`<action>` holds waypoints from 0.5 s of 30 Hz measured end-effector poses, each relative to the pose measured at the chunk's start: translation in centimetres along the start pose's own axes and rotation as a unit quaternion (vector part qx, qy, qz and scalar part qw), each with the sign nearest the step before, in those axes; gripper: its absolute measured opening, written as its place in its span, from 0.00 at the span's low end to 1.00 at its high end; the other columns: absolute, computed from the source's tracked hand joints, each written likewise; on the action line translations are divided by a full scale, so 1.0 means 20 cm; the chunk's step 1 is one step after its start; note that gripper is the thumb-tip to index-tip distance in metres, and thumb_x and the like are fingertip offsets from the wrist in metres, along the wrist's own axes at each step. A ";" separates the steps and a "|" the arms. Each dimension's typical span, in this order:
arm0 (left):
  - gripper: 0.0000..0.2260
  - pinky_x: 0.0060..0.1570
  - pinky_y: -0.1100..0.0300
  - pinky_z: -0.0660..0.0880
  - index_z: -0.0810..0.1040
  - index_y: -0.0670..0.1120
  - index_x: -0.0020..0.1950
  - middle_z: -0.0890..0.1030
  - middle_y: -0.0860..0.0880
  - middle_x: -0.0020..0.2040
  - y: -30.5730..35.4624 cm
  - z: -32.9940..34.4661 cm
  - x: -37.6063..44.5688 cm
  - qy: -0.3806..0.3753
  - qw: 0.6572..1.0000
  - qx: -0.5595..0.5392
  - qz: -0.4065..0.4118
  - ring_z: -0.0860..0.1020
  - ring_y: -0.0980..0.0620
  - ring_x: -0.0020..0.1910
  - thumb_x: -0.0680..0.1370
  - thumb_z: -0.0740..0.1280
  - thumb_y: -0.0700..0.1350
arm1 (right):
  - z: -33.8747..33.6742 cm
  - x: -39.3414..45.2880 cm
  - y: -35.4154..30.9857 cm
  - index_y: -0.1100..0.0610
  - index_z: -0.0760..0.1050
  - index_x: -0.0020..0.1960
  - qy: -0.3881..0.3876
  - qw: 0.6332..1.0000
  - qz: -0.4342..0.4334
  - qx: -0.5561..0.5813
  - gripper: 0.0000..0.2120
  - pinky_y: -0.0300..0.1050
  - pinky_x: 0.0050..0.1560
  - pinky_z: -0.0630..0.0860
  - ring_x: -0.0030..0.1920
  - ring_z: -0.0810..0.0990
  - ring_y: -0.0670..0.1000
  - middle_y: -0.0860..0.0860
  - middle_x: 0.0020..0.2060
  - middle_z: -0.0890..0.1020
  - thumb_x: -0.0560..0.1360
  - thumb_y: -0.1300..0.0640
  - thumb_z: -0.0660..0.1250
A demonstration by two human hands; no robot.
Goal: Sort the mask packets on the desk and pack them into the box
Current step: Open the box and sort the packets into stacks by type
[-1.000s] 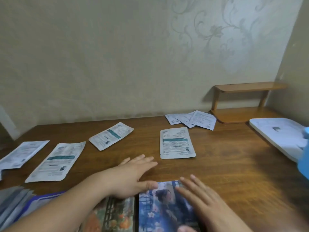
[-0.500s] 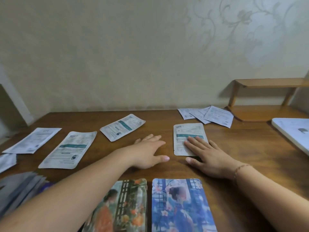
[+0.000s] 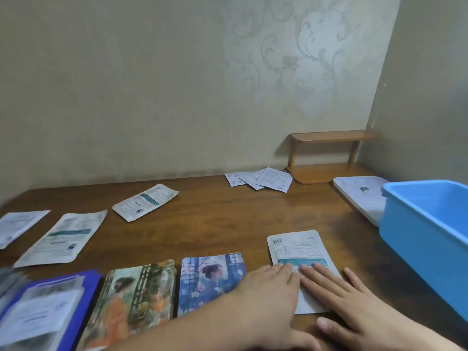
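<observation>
A white mask packet with a teal band (image 3: 296, 249) lies near the desk's front edge, printed side up. My left hand (image 3: 266, 297) and my right hand (image 3: 347, 302) both rest flat on its near half, fingers straight. Left of it lie two illustrated packets side by side, a blue one (image 3: 210, 277) and a green-orange one (image 3: 136, 297). Three more white packets (image 3: 145, 201) (image 3: 63, 238) (image 3: 17, 226) are spread across the left of the desk. A small pile of white packets (image 3: 260, 179) sits at the back. The blue box (image 3: 430, 239) stands open at the right.
A white lid (image 3: 359, 196) lies flat behind the blue box. A small wooden shelf (image 3: 326, 158) stands in the back right corner against the wall. A stack of blue-backed packets (image 3: 43, 310) lies at the front left edge of the wooden desk (image 3: 228, 219).
The white teal-band packet has been slid from mid-desk toward the front edge, next to the illustrated packets. My left hand has joined my right hand on it. The view has turned right, showing the box.
</observation>
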State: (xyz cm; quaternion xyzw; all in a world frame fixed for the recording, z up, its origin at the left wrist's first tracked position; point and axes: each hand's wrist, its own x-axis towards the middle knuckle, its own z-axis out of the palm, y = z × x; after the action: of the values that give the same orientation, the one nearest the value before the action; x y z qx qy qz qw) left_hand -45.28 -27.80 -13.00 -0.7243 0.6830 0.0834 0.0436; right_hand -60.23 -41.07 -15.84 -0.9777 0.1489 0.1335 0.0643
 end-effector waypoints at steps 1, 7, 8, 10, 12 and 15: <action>0.44 0.76 0.53 0.46 0.46 0.42 0.80 0.48 0.43 0.81 0.06 0.03 0.01 -0.005 1.000 0.013 -0.016 0.49 0.47 0.79 0.77 0.59 0.67 | 0.03 -0.04 0.00 0.31 0.28 0.70 0.002 1.000 0.011 -0.005 0.35 0.46 0.74 0.31 0.69 0.25 0.33 0.26 0.68 0.29 0.66 0.23 0.34; 0.31 0.76 0.47 0.48 0.46 0.37 0.79 0.48 0.36 0.79 0.19 0.12 0.04 0.007 0.994 0.109 -0.024 0.49 0.39 0.78 0.84 0.53 0.53 | 0.11 -0.15 0.02 0.43 0.62 0.75 0.076 0.994 0.021 -0.072 0.35 0.46 0.70 0.45 0.72 0.63 0.39 0.35 0.74 0.62 0.75 0.26 0.46; 0.27 0.76 0.46 0.51 0.48 0.36 0.79 0.50 0.34 0.79 0.20 0.14 0.03 0.017 0.992 0.127 -0.009 0.52 0.37 0.78 0.85 0.52 0.48 | 0.13 -0.14 0.05 0.44 0.67 0.73 0.076 0.994 0.022 -0.077 0.36 0.47 0.69 0.48 0.69 0.69 0.41 0.38 0.71 0.68 0.74 0.25 0.47; 0.20 0.67 0.46 0.69 0.67 0.36 0.73 0.69 0.31 0.71 0.21 0.18 0.02 0.040 0.989 0.138 -0.020 0.71 0.36 0.70 0.82 0.55 0.42 | 0.16 -0.14 0.07 0.45 0.68 0.73 0.095 0.988 0.024 -0.118 0.38 0.49 0.70 0.52 0.69 0.71 0.43 0.40 0.70 0.71 0.72 0.25 0.50; 0.13 0.45 0.55 0.82 0.86 0.44 0.52 0.86 0.41 0.49 0.21 0.24 -0.04 0.052 0.986 0.161 -0.003 0.85 0.45 0.46 0.72 0.66 0.46 | 0.22 -0.13 0.11 0.46 0.58 0.77 0.097 0.983 -0.008 -0.158 0.38 0.51 0.74 0.54 0.76 0.59 0.48 0.43 0.74 0.65 0.73 0.27 0.49; 0.12 0.36 0.60 0.81 0.86 0.49 0.44 0.86 0.48 0.41 0.21 0.34 -0.05 0.112 0.966 0.233 0.024 0.85 0.52 0.36 0.63 0.78 0.51 | 0.36 -0.19 0.08 0.49 0.49 0.78 0.137 0.960 -0.025 -0.244 0.37 0.55 0.74 0.39 0.77 0.49 0.52 0.47 0.77 0.56 0.76 0.30 0.48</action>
State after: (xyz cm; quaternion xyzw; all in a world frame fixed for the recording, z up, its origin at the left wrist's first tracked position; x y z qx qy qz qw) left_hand -49.97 -25.85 -19.21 -0.6819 0.7016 -0.1586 0.1328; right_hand -65.99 -40.32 -21.81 -0.9760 0.0947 0.0288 -0.1942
